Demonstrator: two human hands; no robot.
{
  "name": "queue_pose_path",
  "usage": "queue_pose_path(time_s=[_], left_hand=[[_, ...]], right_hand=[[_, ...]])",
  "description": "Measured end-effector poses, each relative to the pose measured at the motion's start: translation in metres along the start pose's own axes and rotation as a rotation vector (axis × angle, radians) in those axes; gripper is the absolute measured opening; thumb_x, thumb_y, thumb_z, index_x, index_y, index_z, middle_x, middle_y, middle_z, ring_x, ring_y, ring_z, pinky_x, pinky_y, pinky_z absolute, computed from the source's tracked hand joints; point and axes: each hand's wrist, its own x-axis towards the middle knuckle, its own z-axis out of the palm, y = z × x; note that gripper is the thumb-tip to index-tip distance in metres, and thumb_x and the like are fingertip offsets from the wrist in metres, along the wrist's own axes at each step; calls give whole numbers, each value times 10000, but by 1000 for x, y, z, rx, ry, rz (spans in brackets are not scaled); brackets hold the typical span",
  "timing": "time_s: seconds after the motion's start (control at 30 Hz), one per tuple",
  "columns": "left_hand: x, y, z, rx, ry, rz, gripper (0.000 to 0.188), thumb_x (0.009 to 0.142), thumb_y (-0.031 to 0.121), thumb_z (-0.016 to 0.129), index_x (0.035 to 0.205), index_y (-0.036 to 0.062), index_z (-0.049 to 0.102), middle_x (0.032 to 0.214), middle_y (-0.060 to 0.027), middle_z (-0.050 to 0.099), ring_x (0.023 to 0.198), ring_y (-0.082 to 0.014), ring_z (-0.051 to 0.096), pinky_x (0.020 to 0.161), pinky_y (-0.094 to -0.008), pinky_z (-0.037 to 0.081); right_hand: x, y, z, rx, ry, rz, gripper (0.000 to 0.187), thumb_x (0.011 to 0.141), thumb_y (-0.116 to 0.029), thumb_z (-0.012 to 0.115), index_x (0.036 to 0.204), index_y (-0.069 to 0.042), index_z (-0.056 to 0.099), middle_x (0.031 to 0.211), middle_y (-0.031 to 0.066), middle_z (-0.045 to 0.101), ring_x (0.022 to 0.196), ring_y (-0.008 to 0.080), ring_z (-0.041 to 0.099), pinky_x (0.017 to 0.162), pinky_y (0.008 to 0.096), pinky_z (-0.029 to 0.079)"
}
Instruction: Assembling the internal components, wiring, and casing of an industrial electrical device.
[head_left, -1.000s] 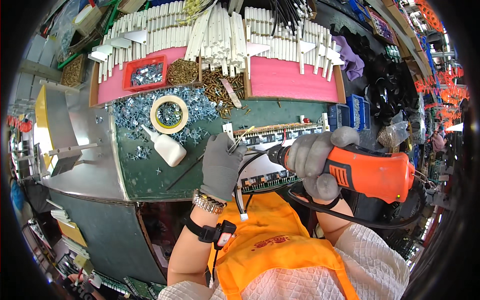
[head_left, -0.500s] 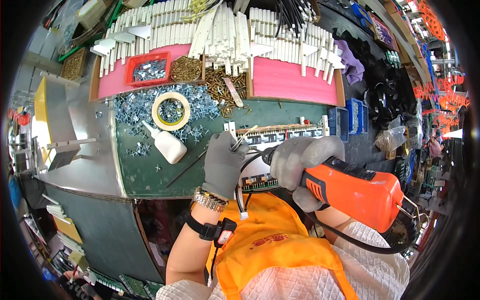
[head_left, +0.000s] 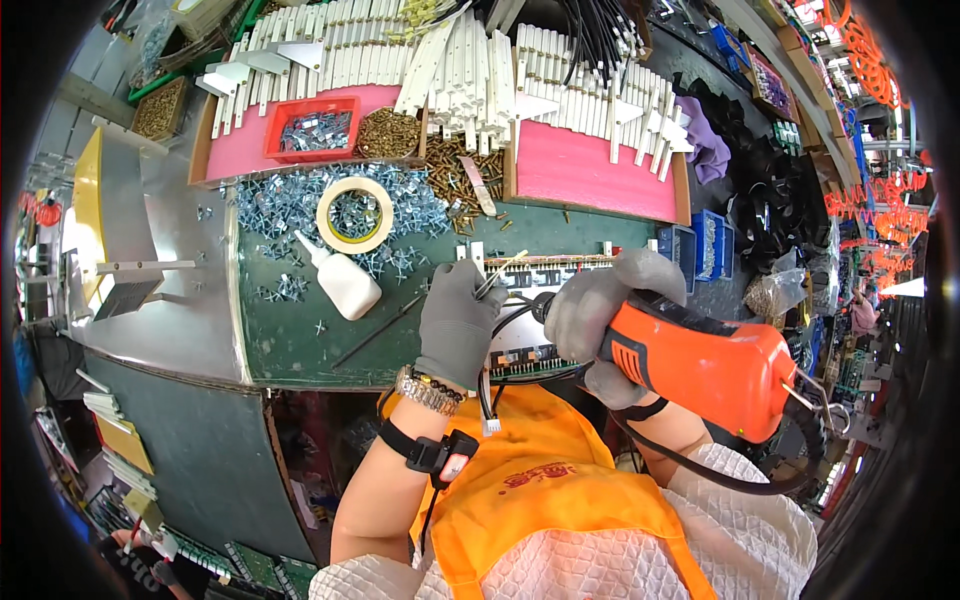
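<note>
Meanwhile right hand (head_left: 600, 320) clamps the orange driver (head_left: 700, 362); left hand (head_left: 458, 322) pinches a wire on the circuit board (head_left: 520, 355), glue bottle (head_left: 338, 280) at nine o'clock, bare mat between.

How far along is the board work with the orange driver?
Done: cannot tell; fastened points on the circuit board are too small to read. In hand: left hand pins the board, right hand grips the orange power screwdriver, tip at it. Left: unclear; loose brass screws remain.

1. Orange power screwdriver (head_left: 700, 360): bulky body, black cable trailing from its rear; lies tilted, nose toward 10 o'clock, over the board.
2. Green circuit board (head_left: 530, 355): long strip, flat at desk's near edge, partly covered.
</note>
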Motion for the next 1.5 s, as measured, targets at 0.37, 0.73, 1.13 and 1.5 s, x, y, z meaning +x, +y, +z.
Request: queue_pose_path(time_s=[0.37,0.73,1.13,1.5], left_hand=[[-18,-9,-21,-20,-24,190,142,864,82,667,972,5,615,915,-144,571,799,-298,571,711,-371,473],[-7,19,-36,-304,42,108,108,873,32,636,971,53,675,892,-54,637,828,-185,574,734,-324,462],[-7,2,-73,-949,98,-255,132,954,93,551,1039,14,613,912,-63,672,705,-61,504,599,-203,399],[-29,17,-63,-986,-421,-243,236,941,156,646,1087,-30,653,1002,-96,680,827,-146,619,774,-286,509]], right_hand=[[-11,-47,-103,-1157,-590,127,533,641,-116,774,1148,-144,615,960,40,646,856,266,601,839,404,458],[-42,-20,-92,-975,-635,467,527,727,-51,639,1244,-152,625,1234,85,604,1134,282,547,1037,429,386],[-48,19,-45,-936,-844,411,212,854,-215,608,1021,-86,633,929,109,570,916,296,586,780,430,489],[149,112,-20,-861,-532,302,189,889,-218,611,1003,-108,714,1012,112,679,954,304,646,847,406,514]])
